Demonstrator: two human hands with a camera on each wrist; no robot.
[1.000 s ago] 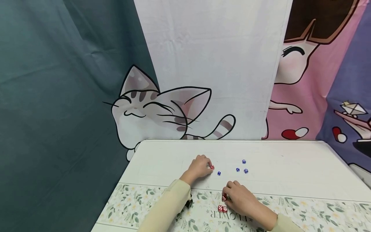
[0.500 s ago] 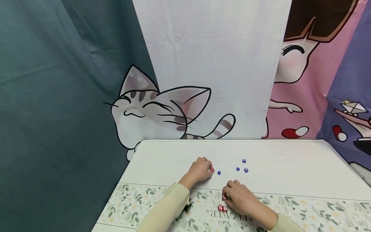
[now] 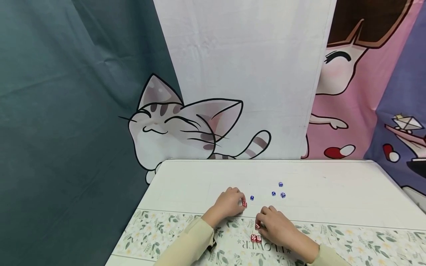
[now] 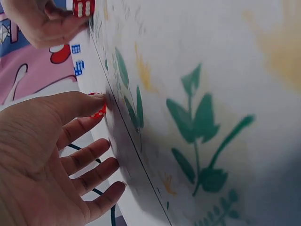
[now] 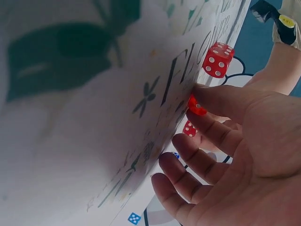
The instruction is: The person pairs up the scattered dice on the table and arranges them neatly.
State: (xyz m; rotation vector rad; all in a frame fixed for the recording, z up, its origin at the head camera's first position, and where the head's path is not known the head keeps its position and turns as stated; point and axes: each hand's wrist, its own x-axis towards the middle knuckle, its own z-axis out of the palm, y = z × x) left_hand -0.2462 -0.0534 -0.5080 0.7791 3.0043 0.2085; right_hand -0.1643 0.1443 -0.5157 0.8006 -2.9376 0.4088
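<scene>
My left hand (image 3: 229, 202) pinches a red die (image 3: 244, 204) between thumb and index finger, low over the white part of the table. In the left wrist view that red die (image 4: 98, 112) shows at the thumb tip, the other fingers spread. With thumb and index finger my right hand (image 3: 275, 226) pinches another red die (image 3: 257, 226) over the flowered strip. The right wrist view shows this red die (image 5: 197, 105) mostly covered by the fingertips. Two red dice (image 3: 256, 238) sit side by side on the strip, just below my right fingertips.
A single blue die (image 3: 252, 198) lies right of my left hand. Farther right, a group of blue dice (image 3: 283, 195) rests on the white table (image 3: 199, 177). The flowered strip (image 3: 332, 240) runs along the near side. Printed curtains (image 3: 253, 74) hang behind the table.
My left hand has drawn the red die nearer along the table, past the single blue die. My right hand and the two red dice have stayed almost in place.
</scene>
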